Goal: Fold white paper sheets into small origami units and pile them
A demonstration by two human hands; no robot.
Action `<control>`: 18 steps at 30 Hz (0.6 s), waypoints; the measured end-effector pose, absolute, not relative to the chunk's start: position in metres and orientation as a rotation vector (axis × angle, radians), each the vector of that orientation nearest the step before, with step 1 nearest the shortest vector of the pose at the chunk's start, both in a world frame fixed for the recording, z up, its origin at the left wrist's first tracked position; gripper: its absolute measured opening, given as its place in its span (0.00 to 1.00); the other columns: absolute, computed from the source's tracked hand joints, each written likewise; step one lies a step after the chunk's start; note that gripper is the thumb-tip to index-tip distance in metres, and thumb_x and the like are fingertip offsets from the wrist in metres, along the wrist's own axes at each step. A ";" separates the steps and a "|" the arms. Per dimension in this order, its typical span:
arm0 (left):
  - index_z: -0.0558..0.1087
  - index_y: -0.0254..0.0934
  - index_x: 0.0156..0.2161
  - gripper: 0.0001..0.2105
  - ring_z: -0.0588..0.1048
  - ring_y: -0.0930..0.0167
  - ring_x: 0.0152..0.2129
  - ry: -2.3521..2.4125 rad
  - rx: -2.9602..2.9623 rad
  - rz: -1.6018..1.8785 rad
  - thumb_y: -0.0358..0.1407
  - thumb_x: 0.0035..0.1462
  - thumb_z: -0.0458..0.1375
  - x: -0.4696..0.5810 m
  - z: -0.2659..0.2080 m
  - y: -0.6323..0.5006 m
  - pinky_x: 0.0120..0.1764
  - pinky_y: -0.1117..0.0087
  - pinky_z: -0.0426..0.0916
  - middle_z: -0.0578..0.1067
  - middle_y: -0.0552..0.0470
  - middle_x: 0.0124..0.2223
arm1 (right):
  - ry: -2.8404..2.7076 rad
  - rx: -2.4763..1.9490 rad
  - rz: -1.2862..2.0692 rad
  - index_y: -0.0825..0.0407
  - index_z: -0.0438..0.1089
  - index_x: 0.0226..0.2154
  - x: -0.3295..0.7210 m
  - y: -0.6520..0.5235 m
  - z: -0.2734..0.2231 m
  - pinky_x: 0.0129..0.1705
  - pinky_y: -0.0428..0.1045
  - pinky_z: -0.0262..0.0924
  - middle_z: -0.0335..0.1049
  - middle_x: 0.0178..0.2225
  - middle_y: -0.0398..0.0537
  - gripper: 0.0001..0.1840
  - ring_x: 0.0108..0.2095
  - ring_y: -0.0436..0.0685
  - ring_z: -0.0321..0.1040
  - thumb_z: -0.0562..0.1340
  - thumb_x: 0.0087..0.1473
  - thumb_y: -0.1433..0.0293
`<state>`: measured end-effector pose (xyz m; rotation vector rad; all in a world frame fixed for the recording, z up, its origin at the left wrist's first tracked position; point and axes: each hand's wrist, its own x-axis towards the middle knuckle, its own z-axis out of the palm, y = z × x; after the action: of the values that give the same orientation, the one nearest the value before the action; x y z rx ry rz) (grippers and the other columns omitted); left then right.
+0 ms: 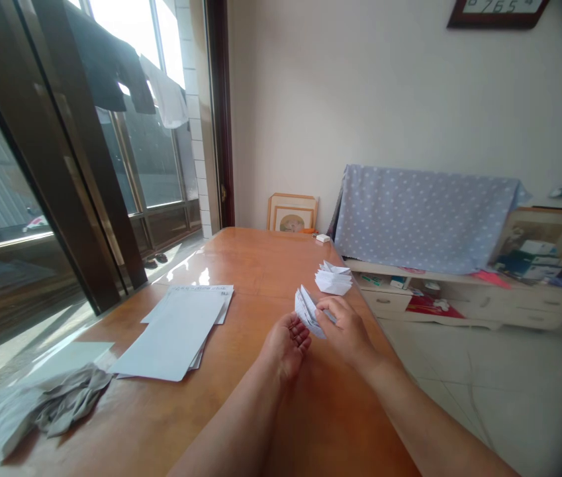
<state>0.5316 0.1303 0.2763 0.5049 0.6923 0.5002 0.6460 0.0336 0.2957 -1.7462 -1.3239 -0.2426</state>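
Observation:
A folded white paper piece [305,309] with several layered flaps stands tilted between my two hands above the wooden table [251,404]. My right hand [347,331] pinches its right side between thumb and fingers. On the lower left side, my left hand [286,344] has its fingers curled against the paper, palm turned up. Just beyond them sits a cluster of folded white paper shapes [333,281], with pointed tips, close to the table's right edge. Left of my hands lies a pile of flat paper sheets [171,334], with writing along the far edge of a lower sheet.
A crumpled grey cloth [75,397] lies at the table's near left. A small white object [323,238] sits at the far end, before a framed picture [292,215]. Right of the table stands a low cabinet [484,305] under a dotted blue cloth [424,215]. Glass doors line the left.

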 end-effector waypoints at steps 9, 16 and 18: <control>0.73 0.34 0.33 0.09 0.71 0.75 0.22 0.624 0.491 0.537 0.39 0.57 0.61 0.508 0.269 0.124 0.29 0.73 0.67 0.72 0.52 0.29 | -1.466 -1.724 -0.339 0.46 0.71 0.42 0.613 0.019 0.286 0.54 0.57 0.61 0.71 0.49 0.51 0.08 0.52 0.61 0.66 0.58 0.61 0.67; 0.73 0.33 0.38 0.09 0.73 0.74 0.25 0.576 0.469 0.562 0.39 0.57 0.63 0.506 0.262 0.122 0.33 0.73 0.70 0.73 0.51 0.30 | -1.436 -1.673 -0.359 0.47 0.71 0.43 0.605 0.019 0.283 0.55 0.58 0.62 0.70 0.50 0.53 0.10 0.53 0.62 0.65 0.56 0.63 0.66; 0.73 0.33 0.38 0.10 0.73 0.75 0.25 0.563 0.474 0.559 0.39 0.57 0.64 0.506 0.260 0.123 0.31 0.74 0.69 0.74 0.51 0.30 | -1.430 -1.670 -0.366 0.47 0.71 0.44 0.605 0.020 0.281 0.56 0.58 0.61 0.70 0.50 0.53 0.10 0.53 0.62 0.65 0.56 0.63 0.66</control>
<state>0.5063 0.1226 0.2595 0.4737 0.5628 0.5588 0.6050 0.0199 0.2811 -1.6695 -1.4296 -0.3656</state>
